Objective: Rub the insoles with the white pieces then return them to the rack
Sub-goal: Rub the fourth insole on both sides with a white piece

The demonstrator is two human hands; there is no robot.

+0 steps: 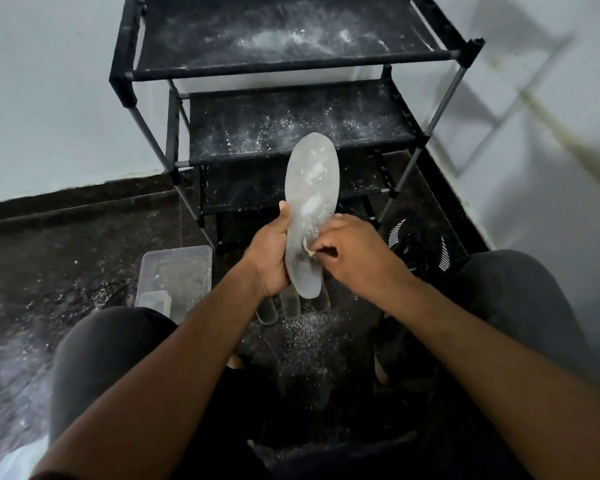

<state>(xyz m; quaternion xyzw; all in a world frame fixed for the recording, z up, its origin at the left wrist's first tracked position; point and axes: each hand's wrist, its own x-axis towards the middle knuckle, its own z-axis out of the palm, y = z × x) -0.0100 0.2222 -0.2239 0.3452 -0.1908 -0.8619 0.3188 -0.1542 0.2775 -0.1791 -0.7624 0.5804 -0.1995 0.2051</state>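
So the left hand (269, 261) is wrapped around the lower left edge of a grey insole (309, 202), thumb up along the side, holding it upright with the toe end pointing at the rack (291, 98). The right hand (354, 252) has its fingers curled in, pinching a small white piece (306, 250) right against the insole's face near the heel half. White smears run up the middle of the insole.

The black rack stands just behind, in the corner, its fabric shelves dusted white. Down on the dark floor (66, 254) there's a clear plastic tub (177, 271) on the left, a few more insoles (290, 304) poking out under the hands, and white crumbs scattered around. A black shoe (420, 247) sits on the right.
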